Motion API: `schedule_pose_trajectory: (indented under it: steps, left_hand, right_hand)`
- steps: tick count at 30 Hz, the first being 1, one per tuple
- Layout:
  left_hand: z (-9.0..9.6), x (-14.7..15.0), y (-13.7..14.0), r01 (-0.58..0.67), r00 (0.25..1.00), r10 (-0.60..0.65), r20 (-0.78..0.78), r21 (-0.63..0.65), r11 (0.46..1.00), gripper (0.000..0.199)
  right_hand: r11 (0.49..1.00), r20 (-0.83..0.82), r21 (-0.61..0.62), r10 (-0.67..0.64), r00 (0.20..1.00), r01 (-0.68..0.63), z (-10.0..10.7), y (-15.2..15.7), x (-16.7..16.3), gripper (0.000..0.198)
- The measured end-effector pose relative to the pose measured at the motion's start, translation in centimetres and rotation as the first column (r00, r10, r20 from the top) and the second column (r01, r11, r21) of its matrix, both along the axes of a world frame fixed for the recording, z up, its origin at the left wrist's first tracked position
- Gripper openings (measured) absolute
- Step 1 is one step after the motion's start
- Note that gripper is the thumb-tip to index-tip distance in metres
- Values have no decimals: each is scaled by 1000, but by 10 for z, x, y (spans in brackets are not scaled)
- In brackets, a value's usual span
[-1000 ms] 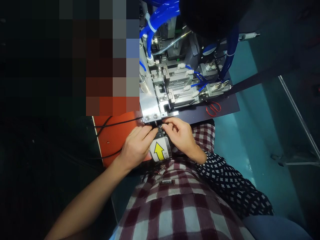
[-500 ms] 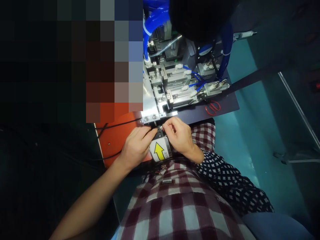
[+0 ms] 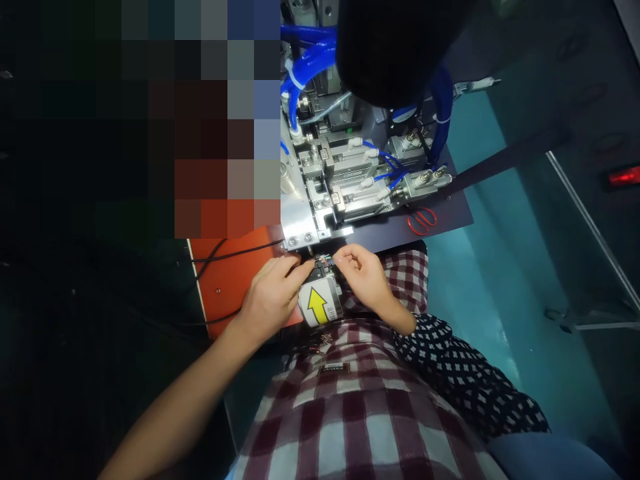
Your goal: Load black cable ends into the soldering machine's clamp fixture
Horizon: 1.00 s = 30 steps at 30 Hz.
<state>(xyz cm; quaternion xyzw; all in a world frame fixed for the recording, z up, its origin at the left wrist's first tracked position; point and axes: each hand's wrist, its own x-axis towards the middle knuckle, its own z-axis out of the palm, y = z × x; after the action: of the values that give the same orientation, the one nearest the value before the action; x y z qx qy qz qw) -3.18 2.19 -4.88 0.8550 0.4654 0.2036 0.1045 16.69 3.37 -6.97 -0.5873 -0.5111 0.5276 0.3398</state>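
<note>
Right hand [image 3: 365, 273] has drawn back slightly from the black fixture [image 3: 320, 272] since the earlier frame, leaving a small gap that exposes thin coloured pieces [image 3: 325, 259]; the left hand [image 3: 273, 287] remains in much the same position. Right thumb and forefinger are brought together at the tips, just beside the ends of these pieces; whether anything is pinched between them cannot be determined. Left fingertips rest at the near-left edge of the fixture, directly beside the pieces; their grip is hidden, and a hold cannot be confirmed. Pieces observed at the top of the fixture, between the two sets of fingertips; red and pale green tones noted, finer detail too small to read.

Immediately below the fixture: a white label [image 3: 330, 290] bearing a yellow arrow [image 3: 317, 307]. Immediately above: a bright metal plate [image 3: 300, 223] with two screws along its lower edge. To the left, black cables [image 3: 240, 252] cross an orange panel [image 3: 225, 287]. To the right, metal cylinders [image 3: 357, 207] with white fittings and blue tubes are mounted over a dark base plate [image 3: 450, 217], on which red-handled scissors [image 3: 411, 221] lie. Nearest the wearer, small slender bits [image 3: 326, 339] sit on a checked apron [image 3: 345, 407].
</note>
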Motion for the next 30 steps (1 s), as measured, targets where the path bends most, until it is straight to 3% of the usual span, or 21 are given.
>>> schedule_pose_trajectory:
  steps: [4,10,12,14,18,23,27,30]
  left_hand:
    - [-1,0,0,-10,1000,10,0,-6,1000,33]
    - [1,1,0,8,1000,-8,-9,24,1000,32]
    - [1,1,0,5,1000,-4,-31,42,999,32]
    - [1,1,0,4,999,-1,-40,66,998,31]
    - [4,2,-1,-1,998,8,-62,100,995,31]
    - [14,8,-7,-46,965,62,-255,68,997,34]
    - [17,11,-11,-48,978,29,-206,-91,995,37]
    - [17,12,-9,-80,985,57,-163,-138,987,34]
  right_hand:
    - [999,21,17,33,999,-33,10,-9,-6,18]
    - [958,362,263,12,932,-114,22,-2,-5,13]
    - [968,293,208,73,953,-138,19,3,-1,13]
    - [986,106,60,148,983,-155,12,10,3,13]
    - [976,-160,-118,164,973,-183,1,19,8,17]
    - [965,-270,-181,134,954,-187,-1,20,11,23]
    - [981,-212,-136,108,971,-138,-1,17,5,28]
    - [984,-201,-130,94,975,-121,-1,16,-1,27]
